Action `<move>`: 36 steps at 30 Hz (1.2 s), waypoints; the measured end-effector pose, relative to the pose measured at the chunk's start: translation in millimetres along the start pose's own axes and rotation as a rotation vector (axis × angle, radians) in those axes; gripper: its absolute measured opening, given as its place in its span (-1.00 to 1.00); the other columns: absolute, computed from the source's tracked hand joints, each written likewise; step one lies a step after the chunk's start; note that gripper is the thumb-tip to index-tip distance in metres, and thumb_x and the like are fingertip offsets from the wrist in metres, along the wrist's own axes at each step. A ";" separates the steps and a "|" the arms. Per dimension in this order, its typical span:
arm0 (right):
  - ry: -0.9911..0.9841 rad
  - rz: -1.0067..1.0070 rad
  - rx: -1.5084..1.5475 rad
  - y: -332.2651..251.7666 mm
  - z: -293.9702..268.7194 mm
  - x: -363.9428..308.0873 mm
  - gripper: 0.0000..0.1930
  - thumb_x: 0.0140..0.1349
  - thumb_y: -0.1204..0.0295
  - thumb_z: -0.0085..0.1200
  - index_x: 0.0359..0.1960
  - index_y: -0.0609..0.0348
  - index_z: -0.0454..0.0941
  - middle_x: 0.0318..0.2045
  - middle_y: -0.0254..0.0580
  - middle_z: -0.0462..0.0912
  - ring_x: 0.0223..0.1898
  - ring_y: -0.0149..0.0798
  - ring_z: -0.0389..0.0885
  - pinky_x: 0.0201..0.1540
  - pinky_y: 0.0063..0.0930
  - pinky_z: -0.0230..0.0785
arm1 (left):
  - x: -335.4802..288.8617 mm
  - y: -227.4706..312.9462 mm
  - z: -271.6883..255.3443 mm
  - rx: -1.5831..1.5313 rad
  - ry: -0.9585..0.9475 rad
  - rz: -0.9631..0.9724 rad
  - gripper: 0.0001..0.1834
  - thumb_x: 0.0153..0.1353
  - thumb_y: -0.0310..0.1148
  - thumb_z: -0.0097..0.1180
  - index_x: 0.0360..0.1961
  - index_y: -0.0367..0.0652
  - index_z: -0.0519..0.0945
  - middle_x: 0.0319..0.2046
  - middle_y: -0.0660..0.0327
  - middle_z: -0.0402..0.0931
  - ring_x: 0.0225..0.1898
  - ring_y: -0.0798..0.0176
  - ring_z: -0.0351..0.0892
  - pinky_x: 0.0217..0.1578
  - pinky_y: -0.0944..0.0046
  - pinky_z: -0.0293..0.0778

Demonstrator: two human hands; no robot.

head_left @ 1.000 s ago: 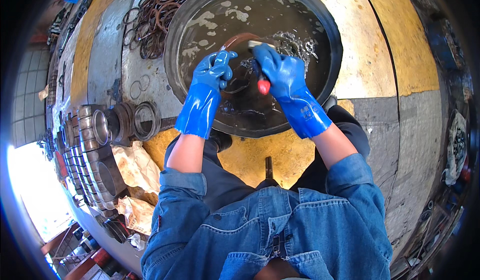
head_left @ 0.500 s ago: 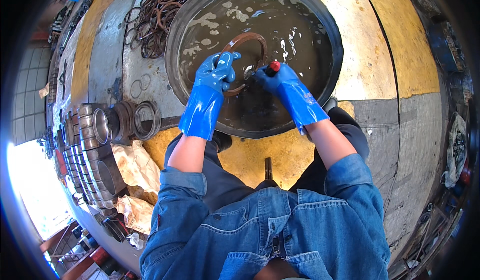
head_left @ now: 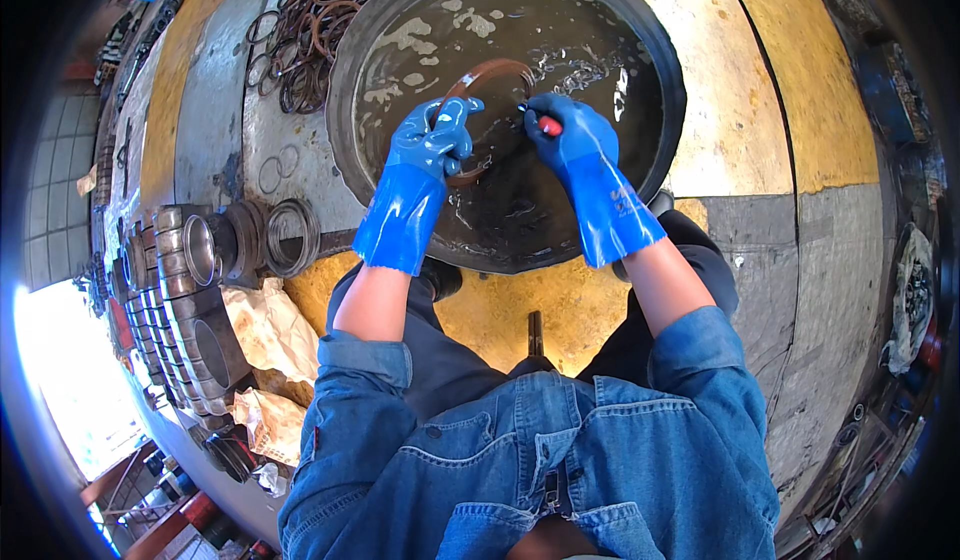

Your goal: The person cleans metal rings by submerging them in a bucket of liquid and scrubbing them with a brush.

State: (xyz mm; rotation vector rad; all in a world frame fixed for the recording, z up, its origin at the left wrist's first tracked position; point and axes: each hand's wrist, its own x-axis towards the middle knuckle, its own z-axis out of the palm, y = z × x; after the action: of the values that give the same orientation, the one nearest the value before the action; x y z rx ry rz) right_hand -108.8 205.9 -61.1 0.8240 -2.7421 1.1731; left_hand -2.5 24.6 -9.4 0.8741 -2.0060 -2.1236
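Observation:
A reddish-brown ring [head_left: 496,68] is tilted over a wide round basin [head_left: 343,110] of murky brown liquid. My left hand [head_left: 430,142], in a wet blue rubber glove, is closed around the ring's left side. My right hand [head_left: 583,142], gloved the same way, grips a tool with a red handle [head_left: 549,126] beside the ring's right side. The tool's dark tip pokes out toward the ring; its kind is too small to make out. Part of the ring is hidden by my left glove, and its lower end shows just past the fingers.
A heap of rusty rings [head_left: 318,35] lies left of the basin, with thin loose rings [head_left: 279,168] nearer. Stacked metal cylinders [head_left: 185,300] and crumpled brown paper [head_left: 270,325] are at the left. Yellow and grey metal plates [head_left: 740,90] cover the floor.
My right hand has moved up and slightly right along the ring with the red-handled tool, and the liquid beyond it is rippling. My left hand and the ring have hardly moved.

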 end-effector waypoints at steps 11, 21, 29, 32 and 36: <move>-0.512 0.653 1.295 -2.9 19.3 -25.0 -0.67 0.28 0.29 0.31 -0.12 0.36 0.74 -0.27 -0.13 0.79 -0.29 -0.35 0.72 -0.16 -0.48 0.55 | 4.1 -5.8 -6.0 -0.056 0.012 0.092 -0.57 0.50 -0.08 0.14 0.08 -0.27 0.67 -0.59 0.35 0.48 -0.66 0.51 0.28 -0.65 0.47 0.17; -0.490 0.651 0.692 -4.1 -22.2 1.2 -0.55 0.33 0.07 0.32 -0.09 0.29 0.77 -0.26 -0.16 0.78 -0.26 -0.35 0.67 -0.07 -0.39 0.52 | 37.4 -32.8 -62.9 -0.927 -0.268 0.144 -0.47 0.51 0.07 0.05 0.14 -0.19 0.63 -0.59 0.47 0.39 -0.67 0.51 0.13 -0.59 0.40 0.12; -0.579 0.402 0.856 -8.1 -32.2 11.4 -0.60 0.33 0.09 0.34 -0.09 0.21 0.77 -0.30 -0.21 0.79 -0.30 -0.34 0.70 -0.15 -0.38 0.56 | 56.1 -45.8 -59.2 -0.012 0.166 0.249 -0.43 0.32 -0.14 0.37 0.23 -0.25 0.56 -0.18 0.26 0.63 -0.22 0.32 0.63 -0.18 0.14 0.60; -0.515 0.198 0.384 -9.6 -50.7 16.8 -0.69 0.33 0.16 0.32 -0.12 0.15 0.77 -0.33 -0.12 0.79 -0.31 -0.21 0.73 -0.16 -0.33 0.56 | 42.8 -24.7 -49.3 0.455 0.309 0.600 -0.23 0.11 -0.24 0.54 0.29 -0.33 0.49 0.13 0.04 0.61 0.12 0.16 0.62 0.13 0.06 0.56; -0.360 -0.198 0.050 5.3 -47.5 17.1 -0.72 0.27 0.20 0.32 -0.13 0.09 0.75 -0.28 0.04 0.74 -0.27 0.01 0.74 -0.14 -0.23 0.54 | 29.0 -3.6 -40.3 0.527 0.078 0.737 -0.21 0.09 -0.20 0.55 0.29 -0.32 0.50 0.10 0.02 0.62 0.11 0.12 0.63 0.19 0.13 0.52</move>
State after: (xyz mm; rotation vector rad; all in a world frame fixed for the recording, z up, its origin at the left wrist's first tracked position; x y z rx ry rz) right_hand -133.6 233.6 -26.6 1.4013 -2.8163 1.1556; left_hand -7.0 -23.4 -21.5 0.1670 -2.3735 -1.1774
